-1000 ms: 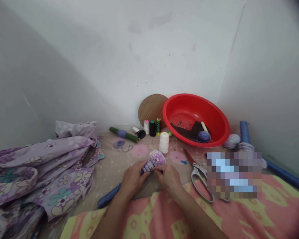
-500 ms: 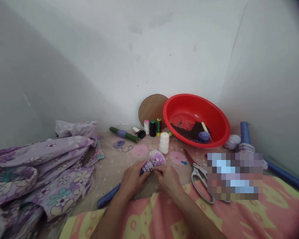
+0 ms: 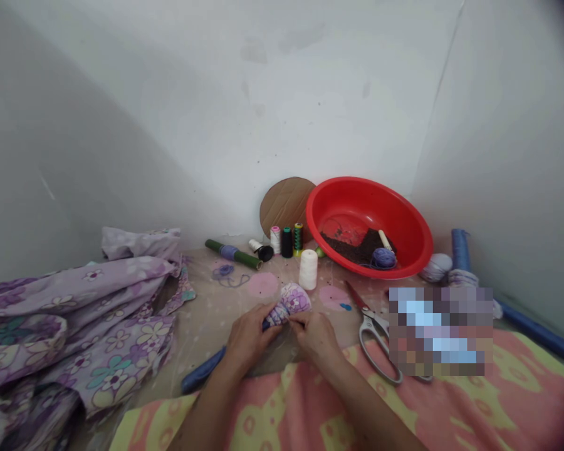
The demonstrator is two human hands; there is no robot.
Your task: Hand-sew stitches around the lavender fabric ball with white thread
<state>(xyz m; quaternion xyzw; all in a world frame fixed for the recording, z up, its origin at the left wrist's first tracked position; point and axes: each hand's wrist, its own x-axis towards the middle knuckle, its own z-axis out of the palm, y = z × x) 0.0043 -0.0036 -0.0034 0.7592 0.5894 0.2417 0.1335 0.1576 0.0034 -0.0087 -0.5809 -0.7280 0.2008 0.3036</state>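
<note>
My left hand [image 3: 250,335] is wrapped round a blue-covered stick [image 3: 203,369], close below its far end. That end carries a rounded head of purple floral fabric [image 3: 296,297], gathered in at its neck. My right hand [image 3: 318,337] is closed in a pinch right beside the gathered neck. Whatever sits between its fingertips, perhaps a thread, is too fine to make out. A white cone of thread [image 3: 308,270] stands just beyond the fabric head.
Purple floral cloth [image 3: 117,326] is heaped at the left. Large scissors [image 3: 372,329] lie on the right near a pixelated patch. A red basin [image 3: 371,188] leans at the back, beside several thread spools [image 3: 286,242] and a green stick [image 3: 211,245]. Pink-and-yellow cloth [image 3: 282,407] lies in front.
Both hands keep their hold and place at the fabric head. The whole view has shifted very slightly; nothing else has visibly moved.
</note>
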